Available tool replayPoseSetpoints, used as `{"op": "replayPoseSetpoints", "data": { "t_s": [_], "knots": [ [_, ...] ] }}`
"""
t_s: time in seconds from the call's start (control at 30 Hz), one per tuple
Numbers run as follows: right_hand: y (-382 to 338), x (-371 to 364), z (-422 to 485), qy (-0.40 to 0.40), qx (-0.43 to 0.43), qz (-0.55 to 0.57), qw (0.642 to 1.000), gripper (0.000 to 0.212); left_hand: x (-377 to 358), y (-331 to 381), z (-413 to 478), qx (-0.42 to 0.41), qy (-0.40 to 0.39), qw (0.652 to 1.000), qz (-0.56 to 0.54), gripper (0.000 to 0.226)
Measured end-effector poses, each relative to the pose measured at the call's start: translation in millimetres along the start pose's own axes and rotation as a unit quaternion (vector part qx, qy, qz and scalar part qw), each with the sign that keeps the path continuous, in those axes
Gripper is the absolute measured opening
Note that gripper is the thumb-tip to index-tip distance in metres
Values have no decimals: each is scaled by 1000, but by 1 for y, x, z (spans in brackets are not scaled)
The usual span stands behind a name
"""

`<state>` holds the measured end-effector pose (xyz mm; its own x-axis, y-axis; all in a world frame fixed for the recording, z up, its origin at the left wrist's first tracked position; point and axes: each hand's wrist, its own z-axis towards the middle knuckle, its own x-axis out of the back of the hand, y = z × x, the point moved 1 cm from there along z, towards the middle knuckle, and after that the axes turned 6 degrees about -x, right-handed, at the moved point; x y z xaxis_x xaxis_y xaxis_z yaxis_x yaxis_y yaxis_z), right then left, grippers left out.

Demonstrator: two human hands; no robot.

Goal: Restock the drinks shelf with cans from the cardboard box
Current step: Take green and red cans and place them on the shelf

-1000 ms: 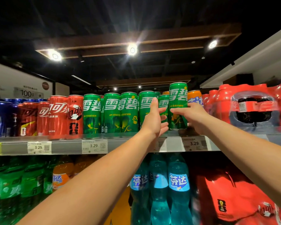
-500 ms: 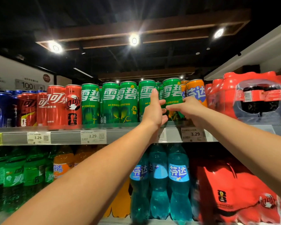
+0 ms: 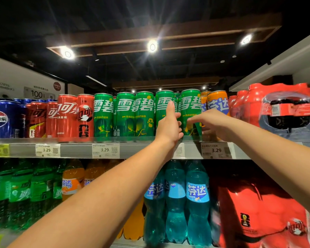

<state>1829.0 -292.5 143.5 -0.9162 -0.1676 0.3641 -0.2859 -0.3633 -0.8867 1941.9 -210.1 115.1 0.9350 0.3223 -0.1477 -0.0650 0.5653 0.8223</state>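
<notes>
Head view looks up at a grey metal drinks shelf (image 3: 75, 151) whose front edge carries white price tags (image 3: 105, 150). Along that edge, from its left end, stand blue cola cans (image 3: 2, 119), red cola cans (image 3: 66, 115), a run of tall green cans, then orange soda cans (image 3: 217, 102). Red shrink-wrapped bottle packs (image 3: 284, 108) are at the right end.

The rightmost tall green aluminium can (image 3: 191, 104) stands upright at the front edge. It sits between the neighbouring green can (image 3: 163, 104) and the orange soda cans, just beside both.

The left hand (image 3: 168, 127) is flat, with fingers straight and pointing up. One fingertip lies against the face of the neighbouring green can, apparently steadying the row.

The right hand (image 3: 213, 122) reaches in from the right, its fingers stretched across the lower front of the rightmost tall green aluminium can. Blur hides the thumb, so I cannot tell whether this hand pinches the can or only touches it.

This can looks as good as placed and probably needs only a small nudge into line. The green run seems full along the front edge, though the rows behind are mostly hidden. No cardboard box is in view, so how many cans remain cannot be judged.
</notes>
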Motion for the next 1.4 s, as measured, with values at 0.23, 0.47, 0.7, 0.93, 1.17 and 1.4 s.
{"op": "replayPoseSetpoints", "data": {
  "t_s": [0.23,0.47,0.7,0.93,1.17,1.4],
  "knots": [
    [3,-4,-3,13,33,-12,999,23,2,-2,0,2,5,1000,9,65],
    [3,-9,-5,20,52,-38,998,27,5,-3,-2,-30,57,998,19,47],
    [3,-9,-9,28,56,-61,996,33,8,-7,-4,-35,84,996,8,47],
    [4,-8,-6,12,44,-64,997,59,10,-8,-3,-24,77,997,0,48],
    [0,-7,-13,41,69,-244,967,50,17,-4,-6,-36,63,993,93,46],
    [-9,-9,-45,22,88,-495,864,48,42,11,-22,-104,3,902,419,37]
  ]
}}
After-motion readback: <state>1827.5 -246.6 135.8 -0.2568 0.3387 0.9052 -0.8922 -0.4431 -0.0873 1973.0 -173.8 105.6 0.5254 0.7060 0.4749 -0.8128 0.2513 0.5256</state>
